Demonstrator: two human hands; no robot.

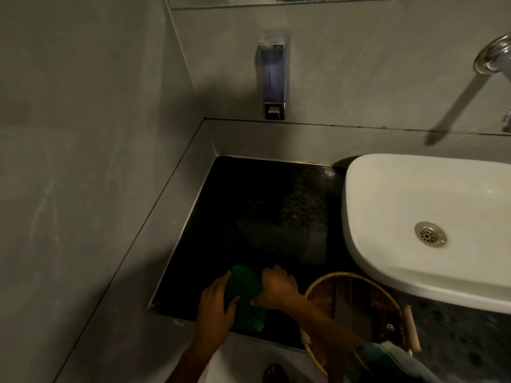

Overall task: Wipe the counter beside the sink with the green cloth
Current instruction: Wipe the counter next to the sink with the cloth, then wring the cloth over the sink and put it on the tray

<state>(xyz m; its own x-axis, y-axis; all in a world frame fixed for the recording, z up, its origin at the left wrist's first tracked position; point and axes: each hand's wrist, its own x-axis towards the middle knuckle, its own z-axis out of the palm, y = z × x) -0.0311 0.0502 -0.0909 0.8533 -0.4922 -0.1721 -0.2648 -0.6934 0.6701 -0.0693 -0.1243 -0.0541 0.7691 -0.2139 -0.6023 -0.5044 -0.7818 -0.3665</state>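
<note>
Both hands on the green cloth point(246, 297), at the near edge of the dark surface point(262, 217). Left hand point(215, 308): fingers curled partway, thumb across the cloth's lower middle, gripping its left side. Right hand point(276, 288): fingers bent down over the cloth's right edge, thumb pinching it from below, so closed on the cloth too. Cloth looks folded or bunched into a thick pad, lying flat on the surface between the two hands; the far end sticks out past the fingertips. Right forearm crosses over a round wicker basket point(326, 294) that sits just right of the cloth at the front of the surface; a flat dark item point(343, 302) and a pale wooden handle point(412, 330) lie in it, can't tell what they are. Surface is black speckled stone, glossy, bare from the cloth back to the wall. A chipped corner point(154, 305) shows at its near-left edge. White basin point(387, 189) sits on the surface to the right, overhanging the front, metal drain point(430, 234) in its bowl. Grey tiled walls meet in a corner at left rear, with a low upstand along both. Soap dispenser point(273, 78) mounted on the back wall above the surface, purple-tinted liquid inside. Chrome tap point(495, 56) at the top right edge, partly cut off. Lighting is dim.
</note>
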